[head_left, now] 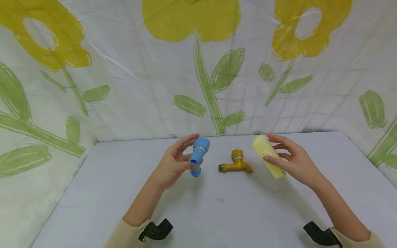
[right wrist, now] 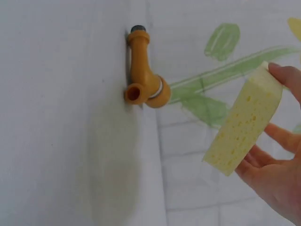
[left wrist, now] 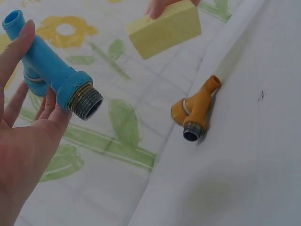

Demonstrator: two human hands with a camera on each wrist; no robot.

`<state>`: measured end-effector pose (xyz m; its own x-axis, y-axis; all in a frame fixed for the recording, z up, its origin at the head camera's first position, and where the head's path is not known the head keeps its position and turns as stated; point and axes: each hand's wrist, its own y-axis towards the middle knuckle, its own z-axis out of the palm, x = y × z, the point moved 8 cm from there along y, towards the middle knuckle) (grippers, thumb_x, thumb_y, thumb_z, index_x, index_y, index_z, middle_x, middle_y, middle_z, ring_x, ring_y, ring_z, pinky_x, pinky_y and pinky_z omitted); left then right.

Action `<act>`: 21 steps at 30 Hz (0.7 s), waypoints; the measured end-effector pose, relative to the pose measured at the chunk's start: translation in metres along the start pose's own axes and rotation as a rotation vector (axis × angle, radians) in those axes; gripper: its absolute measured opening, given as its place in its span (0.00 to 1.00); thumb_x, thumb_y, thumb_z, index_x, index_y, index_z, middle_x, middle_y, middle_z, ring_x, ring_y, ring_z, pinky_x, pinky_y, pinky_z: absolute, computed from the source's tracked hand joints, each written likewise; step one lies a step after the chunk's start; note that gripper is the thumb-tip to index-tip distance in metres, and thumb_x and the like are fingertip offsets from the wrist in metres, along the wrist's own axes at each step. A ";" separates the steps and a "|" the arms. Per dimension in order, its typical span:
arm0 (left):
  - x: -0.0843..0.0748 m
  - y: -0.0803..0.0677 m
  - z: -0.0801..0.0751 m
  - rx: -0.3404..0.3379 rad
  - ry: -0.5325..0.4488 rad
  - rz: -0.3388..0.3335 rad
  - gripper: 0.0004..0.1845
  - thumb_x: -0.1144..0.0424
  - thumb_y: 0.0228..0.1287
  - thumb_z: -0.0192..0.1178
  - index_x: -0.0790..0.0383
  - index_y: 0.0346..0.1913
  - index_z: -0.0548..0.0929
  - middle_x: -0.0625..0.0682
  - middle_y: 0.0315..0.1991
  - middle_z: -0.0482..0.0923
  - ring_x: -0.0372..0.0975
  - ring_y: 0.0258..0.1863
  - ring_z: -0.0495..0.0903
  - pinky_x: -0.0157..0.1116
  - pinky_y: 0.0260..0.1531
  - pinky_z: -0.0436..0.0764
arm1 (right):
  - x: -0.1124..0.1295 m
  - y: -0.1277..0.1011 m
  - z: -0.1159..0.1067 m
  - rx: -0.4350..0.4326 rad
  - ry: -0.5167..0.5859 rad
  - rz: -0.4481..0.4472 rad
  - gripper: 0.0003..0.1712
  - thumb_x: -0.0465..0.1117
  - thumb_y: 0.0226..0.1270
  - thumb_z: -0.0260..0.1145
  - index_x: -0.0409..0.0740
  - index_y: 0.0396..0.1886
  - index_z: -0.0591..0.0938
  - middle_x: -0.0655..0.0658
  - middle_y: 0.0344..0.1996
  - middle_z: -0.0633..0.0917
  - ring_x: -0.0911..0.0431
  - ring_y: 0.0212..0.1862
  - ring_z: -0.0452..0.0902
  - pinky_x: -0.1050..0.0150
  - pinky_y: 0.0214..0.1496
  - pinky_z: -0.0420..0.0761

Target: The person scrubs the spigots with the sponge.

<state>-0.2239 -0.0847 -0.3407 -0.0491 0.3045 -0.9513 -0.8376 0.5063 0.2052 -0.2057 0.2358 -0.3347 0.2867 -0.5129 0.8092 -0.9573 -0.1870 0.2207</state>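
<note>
**Tap and sponge held above the desk**

Head view: our left hand [head_left: 173, 165] grips the blue tap [head_left: 198, 160]; our right hand [head_left: 293, 160] pinches the yellow sponge [head_left: 268, 155]. The orange tap [head_left: 236, 164] lies on the desk [head_left: 217, 213].

Left wrist view: the blue tap [left wrist: 51, 70] looks rigid and light, best held by its barrel.

Right wrist view: the sponge [right wrist: 244, 125] looks soft, held at its edges.

blue tap [head_left: 198, 156] | orange-yellow tap [head_left: 236, 164] | pale-yellow sponge [head_left: 268, 155] | yellow-flower, green-leaf backdrop [head_left: 198, 69]

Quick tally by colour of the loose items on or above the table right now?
Blue: 1, the blue tap, held in the left hand.
Orange-yellow: 1, the orange tap, lying on the table.
Pale yellow: 1, the sponge, held in the right hand.
Total: 3.
</note>
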 end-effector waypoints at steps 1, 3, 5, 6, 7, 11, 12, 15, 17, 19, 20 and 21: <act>0.000 0.000 -0.002 -0.008 0.024 -0.010 0.43 0.85 0.57 0.61 0.52 0.76 0.74 0.55 0.69 0.66 0.41 0.44 0.85 0.34 0.45 0.87 | -0.003 -0.001 -0.001 0.007 -0.018 0.020 0.38 0.42 0.73 0.74 0.43 0.78 0.71 0.37 0.71 0.75 0.55 0.62 0.72 0.84 0.55 0.77; 0.000 0.000 -0.005 -0.018 0.069 -0.027 0.45 0.85 0.56 0.63 0.58 0.79 0.70 0.56 0.70 0.65 0.41 0.42 0.85 0.34 0.43 0.88 | -0.008 -0.002 -0.003 0.014 -0.054 0.052 0.40 0.45 0.73 0.74 0.42 0.79 0.70 0.35 0.70 0.75 0.49 0.64 0.72 0.86 0.55 0.75; 0.000 -0.001 -0.009 -0.029 0.101 -0.042 0.45 0.86 0.56 0.64 0.61 0.79 0.68 0.56 0.71 0.64 0.41 0.41 0.85 0.37 0.44 0.90 | -0.011 -0.003 -0.005 0.011 -0.079 0.077 0.39 0.47 0.74 0.73 0.41 0.79 0.70 0.33 0.70 0.75 0.43 0.64 0.73 0.86 0.53 0.74; 0.000 -0.001 -0.010 -0.035 0.114 -0.048 0.45 0.87 0.56 0.65 0.63 0.79 0.68 0.57 0.71 0.64 0.41 0.41 0.86 0.39 0.45 0.91 | -0.013 -0.004 -0.006 0.006 -0.091 0.084 0.39 0.48 0.74 0.73 0.41 0.78 0.71 0.33 0.70 0.76 0.41 0.64 0.74 0.87 0.53 0.74; 0.000 -0.002 -0.013 -0.042 0.127 -0.056 0.46 0.87 0.55 0.65 0.64 0.79 0.68 0.58 0.70 0.64 0.41 0.40 0.86 0.41 0.46 0.91 | -0.014 -0.004 -0.007 -0.002 -0.103 0.090 0.38 0.48 0.74 0.73 0.40 0.78 0.71 0.32 0.69 0.76 0.39 0.63 0.75 0.87 0.52 0.74; 0.002 -0.003 -0.021 -0.083 0.216 -0.086 0.46 0.85 0.55 0.70 0.62 0.78 0.69 0.58 0.69 0.67 0.39 0.40 0.87 0.41 0.47 0.91 | -0.019 -0.004 -0.012 -0.045 -0.171 0.099 0.36 0.50 0.74 0.73 0.40 0.75 0.74 0.33 0.69 0.77 0.37 0.63 0.77 0.84 0.50 0.74; 0.003 -0.003 -0.024 -0.098 0.249 -0.093 0.46 0.84 0.55 0.72 0.60 0.78 0.71 0.58 0.68 0.68 0.39 0.40 0.87 0.39 0.46 0.91 | -0.020 -0.004 -0.013 -0.056 -0.192 0.102 0.36 0.51 0.73 0.73 0.40 0.75 0.75 0.33 0.69 0.78 0.37 0.62 0.78 0.81 0.50 0.76; 0.004 -0.003 -0.030 -0.137 0.361 -0.096 0.46 0.80 0.54 0.76 0.56 0.77 0.74 0.55 0.69 0.68 0.39 0.40 0.86 0.34 0.44 0.89 | -0.025 -0.002 -0.014 -0.082 -0.256 0.115 0.37 0.52 0.72 0.74 0.41 0.74 0.76 0.33 0.68 0.79 0.37 0.60 0.77 0.67 0.50 0.80; 0.005 -0.003 -0.033 -0.159 0.440 -0.090 0.46 0.77 0.53 0.79 0.54 0.76 0.75 0.54 0.70 0.68 0.40 0.39 0.86 0.33 0.44 0.89 | -0.029 -0.001 -0.015 -0.097 -0.300 0.114 0.37 0.52 0.71 0.75 0.40 0.73 0.77 0.31 0.66 0.79 0.37 0.57 0.77 0.58 0.47 0.81; 0.006 -0.001 -0.036 -0.170 0.516 -0.079 0.46 0.76 0.52 0.80 0.55 0.75 0.76 0.55 0.70 0.69 0.41 0.40 0.85 0.33 0.45 0.89 | -0.032 0.000 -0.015 -0.113 -0.339 0.112 0.37 0.52 0.70 0.75 0.39 0.72 0.78 0.30 0.64 0.80 0.37 0.55 0.76 0.54 0.44 0.79; 0.006 -0.001 -0.037 -0.174 0.555 -0.071 0.45 0.75 0.51 0.81 0.56 0.75 0.76 0.57 0.69 0.70 0.41 0.39 0.85 0.32 0.45 0.89 | -0.033 0.000 -0.015 -0.123 -0.357 0.111 0.37 0.52 0.70 0.76 0.39 0.71 0.78 0.30 0.63 0.80 0.37 0.53 0.76 0.54 0.43 0.78; 0.007 0.001 -0.038 -0.174 0.592 -0.063 0.45 0.74 0.51 0.81 0.58 0.75 0.76 0.58 0.69 0.70 0.41 0.39 0.85 0.32 0.46 0.89 | -0.034 0.001 -0.016 -0.134 -0.374 0.113 0.37 0.52 0.69 0.76 0.38 0.70 0.78 0.29 0.61 0.80 0.37 0.52 0.75 0.55 0.42 0.77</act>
<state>-0.2452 -0.1127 -0.3559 -0.2486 -0.2461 -0.9368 -0.9227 0.3544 0.1517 -0.2167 0.2666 -0.3539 0.1504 -0.7974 0.5844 -0.9729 -0.0144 0.2306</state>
